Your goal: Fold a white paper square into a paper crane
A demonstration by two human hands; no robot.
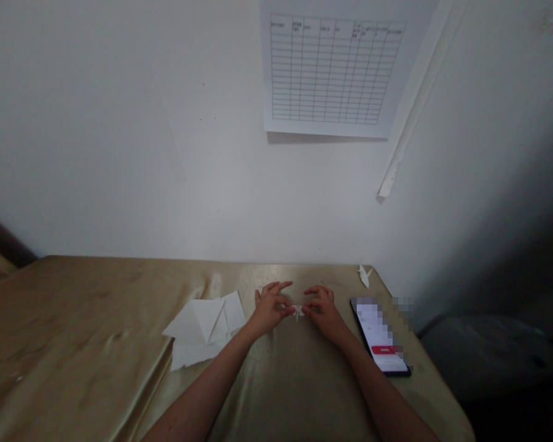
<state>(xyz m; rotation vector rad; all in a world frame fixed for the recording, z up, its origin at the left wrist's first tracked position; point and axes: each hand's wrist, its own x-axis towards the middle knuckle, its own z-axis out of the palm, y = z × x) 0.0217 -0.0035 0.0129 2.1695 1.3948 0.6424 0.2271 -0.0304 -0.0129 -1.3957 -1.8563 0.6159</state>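
Observation:
A small piece of folded white paper (pixel 298 311) is held between my two hands, just above the table's middle. My left hand (pixel 271 310) pinches its left end between thumb and index finger, with the other fingers stretched away. On the opposite end, my right hand (pixel 321 309) pinches in the same way. The paper's exact shape is too small to make out, and the fingertips cover its ends. To the left of my left forearm lie several sheets of white paper (pixel 198 325), overlapping, some with torn edges and one folded to a triangle.
A folded paper crane (pixel 365 277) rests near the table's back right corner. Below it lies a phone (pixel 380 337) with a lit screen, by the right edge. A wrinkled gold-brown cover spans the table (pixel 74 325). On the white wall behind hangs a printed chart (pixel 332 73).

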